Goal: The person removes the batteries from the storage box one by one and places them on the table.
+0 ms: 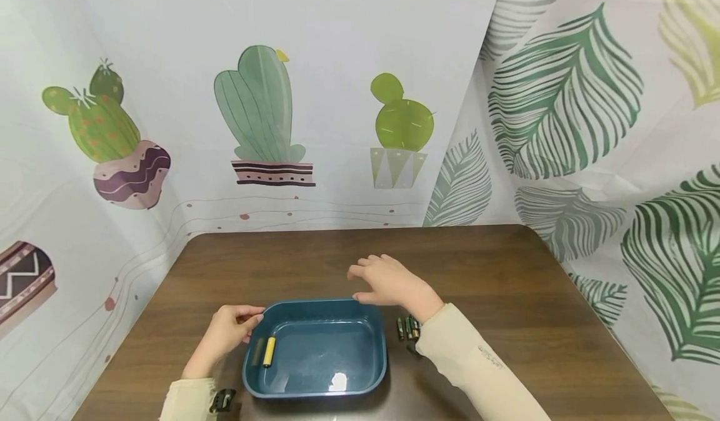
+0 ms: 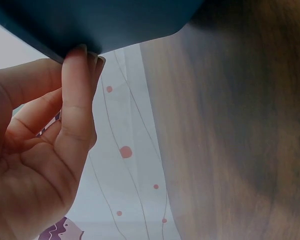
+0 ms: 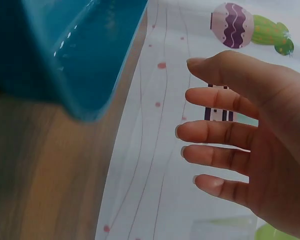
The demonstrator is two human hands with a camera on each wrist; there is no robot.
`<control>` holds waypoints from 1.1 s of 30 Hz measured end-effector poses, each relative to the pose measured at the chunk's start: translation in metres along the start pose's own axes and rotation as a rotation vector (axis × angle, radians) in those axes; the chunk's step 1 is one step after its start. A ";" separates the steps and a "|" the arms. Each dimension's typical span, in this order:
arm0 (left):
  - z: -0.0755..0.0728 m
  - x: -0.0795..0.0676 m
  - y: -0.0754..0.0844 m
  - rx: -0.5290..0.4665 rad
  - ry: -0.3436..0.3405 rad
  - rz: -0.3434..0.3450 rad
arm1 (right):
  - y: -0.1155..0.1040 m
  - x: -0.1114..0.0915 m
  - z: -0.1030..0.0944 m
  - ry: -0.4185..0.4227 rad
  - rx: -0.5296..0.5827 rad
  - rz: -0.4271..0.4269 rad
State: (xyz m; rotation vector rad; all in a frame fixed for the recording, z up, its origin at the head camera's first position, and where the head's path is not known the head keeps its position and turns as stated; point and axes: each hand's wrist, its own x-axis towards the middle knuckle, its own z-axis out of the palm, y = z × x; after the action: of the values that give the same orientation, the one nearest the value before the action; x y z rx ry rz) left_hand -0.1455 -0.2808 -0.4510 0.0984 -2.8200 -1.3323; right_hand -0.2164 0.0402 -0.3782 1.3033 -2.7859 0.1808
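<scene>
A blue rectangular tray [image 1: 315, 393] lies on the table with one yellow battery [image 1: 269, 351] inside, near its left wall. At the tray's back left corner my left hand [image 1: 227, 328] pinches the rim between thumb and fingers; the left wrist view shows these fingertips [image 2: 79, 56] at the tray's edge. My right hand [image 1: 388, 282] hovers over the back right corner, its fingers spread and loosely bent, with nothing in them. The right wrist view shows its fingers [image 3: 217, 132] apart from the tray. Several small batteries [image 1: 409, 328] lie right of the tray, partly hidden by the right sleeve.
The brown wooden table [image 1: 478, 265] extends behind and to both sides of the tray. A white cloth with printed cacti and leaves [image 1: 337, 96] hangs behind it. A dark strapped object [image 1: 222, 400] sits at the left sleeve's cuff.
</scene>
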 end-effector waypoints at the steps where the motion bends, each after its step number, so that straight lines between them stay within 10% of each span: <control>1: 0.000 0.000 0.000 0.001 0.001 -0.001 | -0.003 0.003 0.000 -0.001 -0.005 -0.009; 33: -0.001 0.001 -0.001 -0.009 -0.002 0.013 | -0.089 0.079 0.045 -0.150 -0.086 -0.194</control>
State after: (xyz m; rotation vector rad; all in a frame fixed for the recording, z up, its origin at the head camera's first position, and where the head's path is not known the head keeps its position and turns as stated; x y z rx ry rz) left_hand -0.1463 -0.2822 -0.4514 0.0781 -2.8115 -1.3431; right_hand -0.1984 -0.0824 -0.4073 1.6151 -2.7263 -0.0475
